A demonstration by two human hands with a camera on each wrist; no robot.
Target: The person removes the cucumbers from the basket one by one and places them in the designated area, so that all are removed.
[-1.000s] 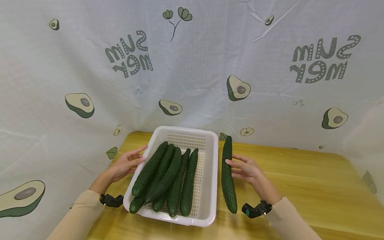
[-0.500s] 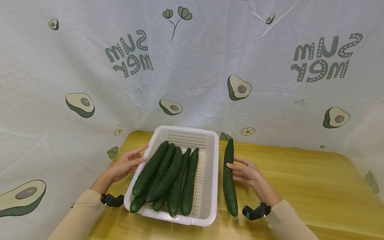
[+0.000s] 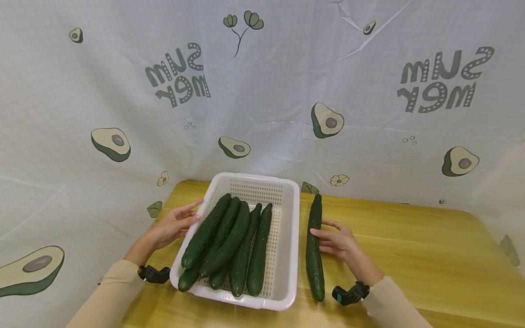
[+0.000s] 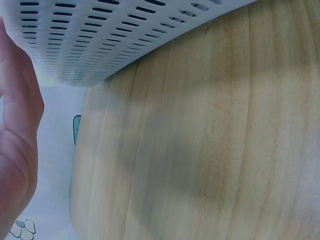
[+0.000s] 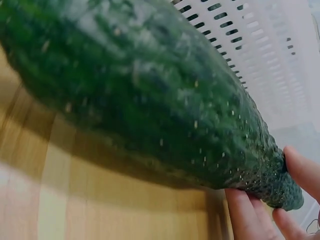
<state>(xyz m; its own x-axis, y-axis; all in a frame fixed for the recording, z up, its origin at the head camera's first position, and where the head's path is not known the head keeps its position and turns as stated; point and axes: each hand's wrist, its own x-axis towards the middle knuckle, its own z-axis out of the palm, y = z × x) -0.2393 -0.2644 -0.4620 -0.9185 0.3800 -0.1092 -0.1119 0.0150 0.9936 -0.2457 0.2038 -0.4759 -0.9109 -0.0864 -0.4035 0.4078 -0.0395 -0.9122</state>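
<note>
In the head view my right hand point(image 3: 338, 241) grips a long dark green cucumber point(image 3: 315, 260) at its middle, just right of the white basket point(image 3: 290, 266). Thumb and fingers pinch this bumpy cucumber point(image 5: 150, 95) from both sides in the right wrist view, and a shadow lies on the wood below it. Several more cucumbers point(image 3: 257, 256) lie lengthwise in the basket, piled toward its left side. My left hand point(image 3: 170, 227) rests against the basket's left side with its fingers extended. The left wrist view shows part of this hand point(image 4: 17, 130) beside the slotted basket wall point(image 4: 100, 30).
The basket stands on a wood-grain table point(image 3: 419, 264), whose surface extends to the right. A pale curtain point(image 3: 268, 74) printed with avocados hangs behind and to the left of the table. Each wrist wears a black band point(image 3: 351, 293).
My right hand has brought the cucumber slightly toward me and to the right, beside the basket. The left hand and the basket stay in place.
</note>
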